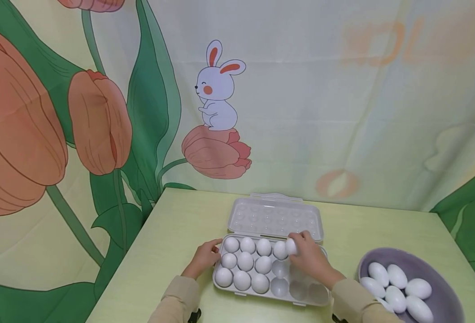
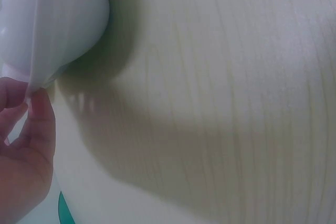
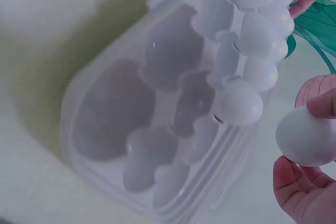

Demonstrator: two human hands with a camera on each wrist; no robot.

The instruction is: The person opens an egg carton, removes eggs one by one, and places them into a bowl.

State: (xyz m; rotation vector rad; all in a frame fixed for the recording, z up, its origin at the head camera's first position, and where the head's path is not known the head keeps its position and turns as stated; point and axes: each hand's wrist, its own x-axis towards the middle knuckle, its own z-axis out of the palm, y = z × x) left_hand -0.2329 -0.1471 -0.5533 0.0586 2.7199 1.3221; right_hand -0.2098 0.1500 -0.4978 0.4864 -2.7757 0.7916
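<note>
A white plastic egg carton [image 1: 269, 299] lies open on the table, its clear lid [image 1: 275, 214] folded back toward the wall. White eggs [image 1: 242, 281] fill its left part, and several cups on the right hold none. My left hand [image 1: 203, 259] is at the carton's left end; in the left wrist view its thumb and fingers pinch the thin rim [image 2: 34, 51]. With thumb and fingertips my right hand [image 1: 311, 259] grips one white egg [image 3: 306, 136], over the back row just right of its last seated egg [image 1: 280, 250].
A purple bowl [image 1: 447, 287] with several white eggs [image 1: 395, 299] stands at the right, near my right forearm. The pale wood-grain table [image 1: 189, 211] ends at a hanging cloth [image 1: 302, 112] printed with tulips and a rabbit.
</note>
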